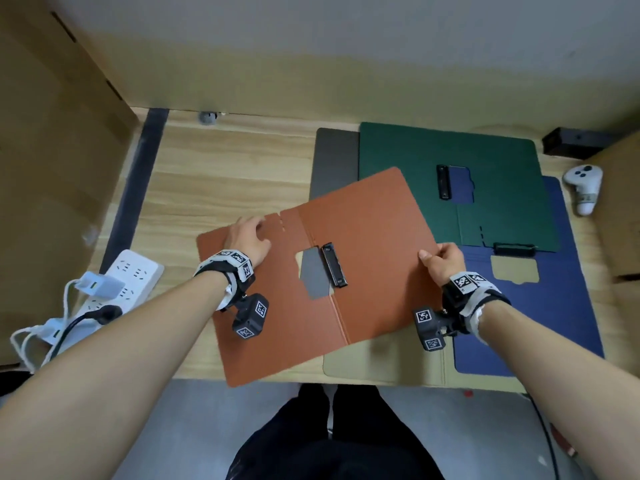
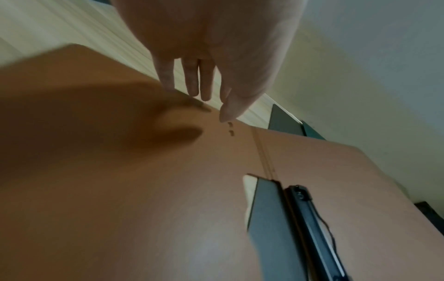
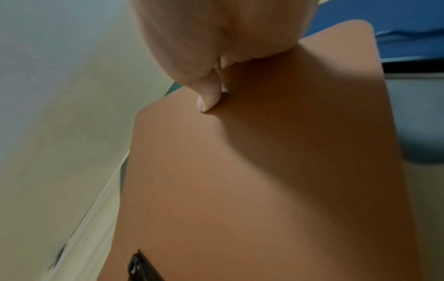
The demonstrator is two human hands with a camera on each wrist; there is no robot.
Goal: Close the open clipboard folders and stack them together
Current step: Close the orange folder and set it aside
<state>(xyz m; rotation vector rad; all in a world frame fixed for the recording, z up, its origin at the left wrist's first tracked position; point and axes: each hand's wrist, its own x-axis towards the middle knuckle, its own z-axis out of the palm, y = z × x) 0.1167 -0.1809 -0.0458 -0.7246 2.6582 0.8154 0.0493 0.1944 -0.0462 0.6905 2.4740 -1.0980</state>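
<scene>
Honestly that open rust-orange card clipboard folder (image 1: 346, 265), mid-frame on the wooden desk (image 1: 214, 168), looks light and bendy: right hand (image 1: 445, 263) pinching its right edge, left hand (image 1: 247, 237) flat-fingered on the left flap, so grab edges.

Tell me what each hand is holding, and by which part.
Right hand pinches the orange folder at its right edge. Left hand rests on its left flap, gripping nothing.

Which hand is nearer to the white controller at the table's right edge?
The right. The right hand grips the orange folder's right edge, below-left of the white controller. The left hand rests on the folder's left panel, across the table.
</scene>
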